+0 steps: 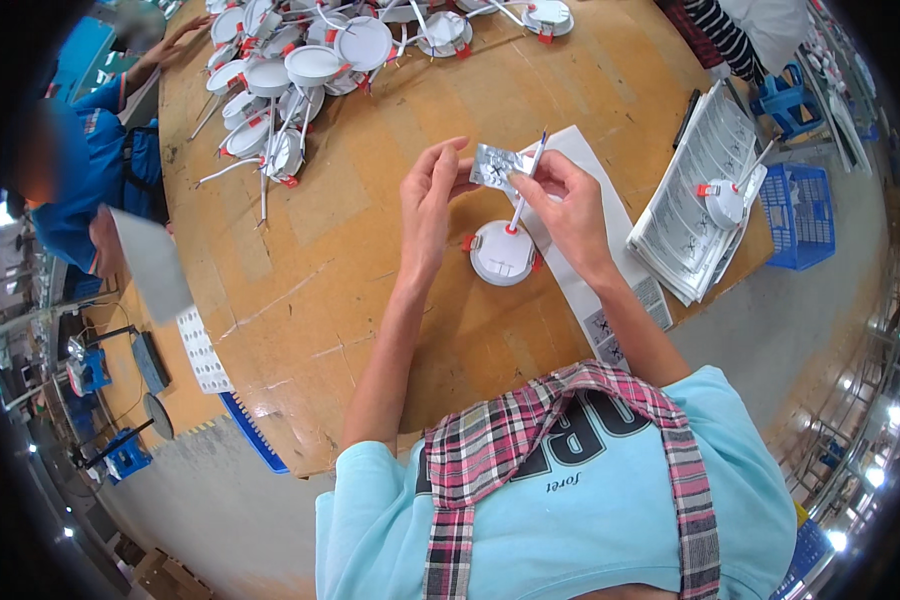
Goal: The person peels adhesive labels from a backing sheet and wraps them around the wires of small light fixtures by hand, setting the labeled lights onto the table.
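Note:
My right hand (pixel 573 205) pinches a small silver label (pixel 497 167) with dark print between thumb and fingers. A white cable (pixel 522 203) rises past that hand, ending in thin bare-looking wires. It comes from a round white downlight (pixel 502 254) with red-tipped clips, lying on the table below my hands. My left hand (pixel 432 200) is raised beside the label, thumb apart from the curved fingers. Its fingertips reach the label's left edge and are partly hidden behind it; no firm grip shows.
Many similar downlights (pixel 313 64) are heaped at the far left of the brown table (pixel 300 350). A white sheet (pixel 570 150) lies under my right arm. At right, a downlight (pixel 722 207) rests on stacked label sheets (pixel 675 245). A person in blue (pixel 100 150) works at left.

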### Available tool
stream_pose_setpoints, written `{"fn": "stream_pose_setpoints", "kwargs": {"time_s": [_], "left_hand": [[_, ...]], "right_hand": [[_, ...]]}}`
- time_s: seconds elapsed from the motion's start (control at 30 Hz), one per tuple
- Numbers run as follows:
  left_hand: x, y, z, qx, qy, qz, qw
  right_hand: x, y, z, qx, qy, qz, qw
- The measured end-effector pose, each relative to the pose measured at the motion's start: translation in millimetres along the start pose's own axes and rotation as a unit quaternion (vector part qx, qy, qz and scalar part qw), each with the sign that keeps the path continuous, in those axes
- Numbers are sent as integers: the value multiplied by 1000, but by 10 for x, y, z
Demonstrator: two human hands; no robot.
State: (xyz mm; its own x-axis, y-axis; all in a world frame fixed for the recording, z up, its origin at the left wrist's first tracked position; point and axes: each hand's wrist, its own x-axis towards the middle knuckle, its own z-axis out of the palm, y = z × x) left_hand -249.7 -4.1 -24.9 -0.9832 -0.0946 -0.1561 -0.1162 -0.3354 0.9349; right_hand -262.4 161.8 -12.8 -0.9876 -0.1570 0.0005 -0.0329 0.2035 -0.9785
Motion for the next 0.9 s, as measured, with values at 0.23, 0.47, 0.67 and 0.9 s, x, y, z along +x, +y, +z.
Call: {"fn": "stream_pose_setpoints", "kwargs": {"time_s": [0.23,0.47,0.67,0.9], "left_hand": [[-675,-136,197,396,6,154,905],[-889,-394,267,484,3,188,855],[-1118,-143,227,493,-9,190,849],[-1508,66,121,509,-43,232,828]], "right_hand": [[-57,-2,29,56,27,31,998],[-110,57,130,22,-27,-37,999],[-180,29,75,158,-89,17,983],[-412,-279,-48,135,-81,24,987]]}}
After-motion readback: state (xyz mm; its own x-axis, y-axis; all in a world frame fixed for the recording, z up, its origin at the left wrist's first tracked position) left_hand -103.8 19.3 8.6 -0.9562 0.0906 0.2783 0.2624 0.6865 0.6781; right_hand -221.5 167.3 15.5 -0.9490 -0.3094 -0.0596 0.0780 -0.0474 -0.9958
